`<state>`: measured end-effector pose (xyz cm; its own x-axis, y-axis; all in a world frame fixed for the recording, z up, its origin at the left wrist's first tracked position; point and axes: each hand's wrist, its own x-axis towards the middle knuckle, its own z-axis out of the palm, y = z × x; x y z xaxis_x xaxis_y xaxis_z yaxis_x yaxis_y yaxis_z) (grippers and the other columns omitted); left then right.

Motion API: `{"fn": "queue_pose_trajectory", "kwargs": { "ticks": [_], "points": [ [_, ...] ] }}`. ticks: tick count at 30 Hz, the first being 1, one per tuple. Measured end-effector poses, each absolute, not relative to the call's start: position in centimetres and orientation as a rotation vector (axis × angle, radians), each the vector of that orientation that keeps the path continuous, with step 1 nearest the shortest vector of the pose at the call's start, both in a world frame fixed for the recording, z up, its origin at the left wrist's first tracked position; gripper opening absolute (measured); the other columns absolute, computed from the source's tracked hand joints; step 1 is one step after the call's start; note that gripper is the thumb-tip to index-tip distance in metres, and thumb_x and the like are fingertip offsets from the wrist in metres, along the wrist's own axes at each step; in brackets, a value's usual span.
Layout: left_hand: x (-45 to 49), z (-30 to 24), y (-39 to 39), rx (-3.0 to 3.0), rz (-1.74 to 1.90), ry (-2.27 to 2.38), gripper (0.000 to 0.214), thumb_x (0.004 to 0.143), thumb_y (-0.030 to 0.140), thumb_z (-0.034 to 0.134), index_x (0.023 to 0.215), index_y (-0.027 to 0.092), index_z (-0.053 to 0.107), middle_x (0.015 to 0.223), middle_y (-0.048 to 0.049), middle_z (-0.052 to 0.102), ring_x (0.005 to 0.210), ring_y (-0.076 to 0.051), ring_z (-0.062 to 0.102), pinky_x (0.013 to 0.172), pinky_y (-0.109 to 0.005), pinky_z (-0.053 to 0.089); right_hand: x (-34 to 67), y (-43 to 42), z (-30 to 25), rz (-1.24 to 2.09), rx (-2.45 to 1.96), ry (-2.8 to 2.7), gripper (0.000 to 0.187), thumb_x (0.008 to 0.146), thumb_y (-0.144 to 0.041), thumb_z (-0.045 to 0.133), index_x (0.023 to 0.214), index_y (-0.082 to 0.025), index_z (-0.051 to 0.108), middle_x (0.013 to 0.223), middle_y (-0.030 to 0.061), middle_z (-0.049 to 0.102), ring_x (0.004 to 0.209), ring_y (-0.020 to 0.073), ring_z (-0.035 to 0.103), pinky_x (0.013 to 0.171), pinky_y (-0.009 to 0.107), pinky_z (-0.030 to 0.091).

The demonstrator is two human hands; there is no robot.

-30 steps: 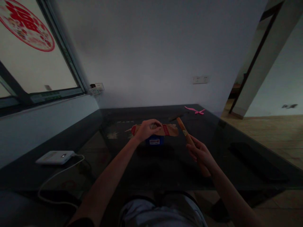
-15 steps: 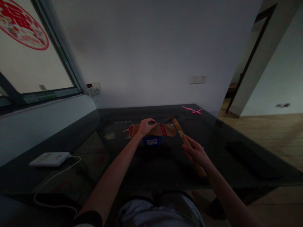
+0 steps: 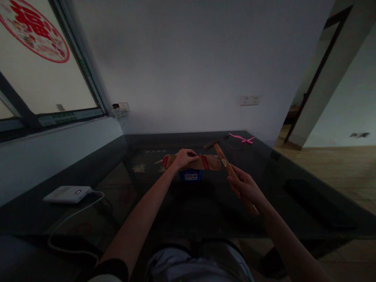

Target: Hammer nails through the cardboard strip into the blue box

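My right hand [image 3: 244, 187] grips a hammer [image 3: 225, 161] by its wooden handle. The dark hammer head is raised at the far end, near the right end of a flattened piece of brown cardboard [image 3: 210, 162] with red print. That cardboard lies across a blue box [image 3: 190, 175] with a white label, on the dark table. My left hand [image 3: 185, 158] rests on the cardboard, its thumb and fingertips pinched together. Whatever is between those fingertips is too small and dim to make out.
On the left of the glossy dark table [image 3: 164, 219] lies a white power bank [image 3: 68, 194] with a white cable [image 3: 75, 213]. A pink ribbon [image 3: 243, 139] lies at the back right. A flat black object [image 3: 319, 201] lies on the right side.
The hammer head has risen slightly and its tilt has changed a little. My left hand keeps its pinch on the cardboard. The whole view has shifted slightly.
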<state>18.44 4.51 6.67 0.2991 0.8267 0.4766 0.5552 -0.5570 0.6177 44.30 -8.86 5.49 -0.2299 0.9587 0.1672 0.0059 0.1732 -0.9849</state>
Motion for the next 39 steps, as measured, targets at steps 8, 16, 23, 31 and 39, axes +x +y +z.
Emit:
{"fn": "queue_pose_trajectory", "kwargs": {
  "ticks": [8,16,23,31,39],
  "points": [
    [18.4,6.6,4.8,2.193,1.093,1.299,0.022,0.067,0.032,0.068,0.077,0.013,0.072,0.073,-0.0052,0.07,0.067,-0.016,0.062,0.061,-0.024,0.045,43.9,-9.6,12.3,1.093,-1.116,-1.75,0.063,0.076,-0.025,0.057,0.136,-0.018,0.039,0.047,-0.0084,0.045,0.034,0.0071,0.041,0.029,0.017,0.033],
    [18.4,6.4,4.9,2.139,1.071,1.367,0.025,0.065,0.033,0.07,0.078,0.012,0.072,0.073,-0.0052,0.07,0.066,-0.017,0.062,0.06,-0.024,0.045,43.3,-8.9,13.2,1.051,-1.17,-2.016,0.054,0.077,-0.018,0.054,0.131,-0.016,0.045,0.048,-0.0079,0.047,0.032,0.0067,0.043,0.03,0.016,0.034],
    [18.4,6.4,5.2,2.137,1.041,1.368,0.024,0.066,0.033,0.069,0.079,0.013,0.073,0.076,-0.0062,0.071,0.066,-0.016,0.062,0.062,-0.024,0.045,43.1,-9.6,13.9,0.962,-1.195,-2.083,0.058,0.079,-0.018,0.051,0.136,-0.016,0.038,0.052,-0.0075,0.047,0.033,0.0064,0.044,0.03,0.016,0.036],
    [18.4,6.2,5.2,2.103,1.047,1.354,0.024,0.067,0.031,0.069,0.082,0.012,0.073,0.078,-0.007,0.071,0.068,-0.016,0.062,0.062,-0.024,0.045,43.0,-9.7,13.9,0.873,-1.263,-2.152,0.057,0.081,-0.02,0.047,0.136,-0.016,0.036,0.06,-0.005,0.05,0.035,0.0065,0.045,0.032,0.018,0.038],
    [18.3,6.2,5.2,2.12,1.025,1.378,0.027,0.066,0.034,0.069,0.08,0.011,0.072,0.076,-0.007,0.071,0.068,-0.017,0.062,0.06,-0.024,0.044,43.0,-9.3,13.6,0.876,-1.303,-2.161,0.057,0.08,-0.019,0.049,0.135,-0.012,0.037,0.058,-0.0054,0.048,0.036,0.0075,0.046,0.033,0.019,0.038]
  ]
}}
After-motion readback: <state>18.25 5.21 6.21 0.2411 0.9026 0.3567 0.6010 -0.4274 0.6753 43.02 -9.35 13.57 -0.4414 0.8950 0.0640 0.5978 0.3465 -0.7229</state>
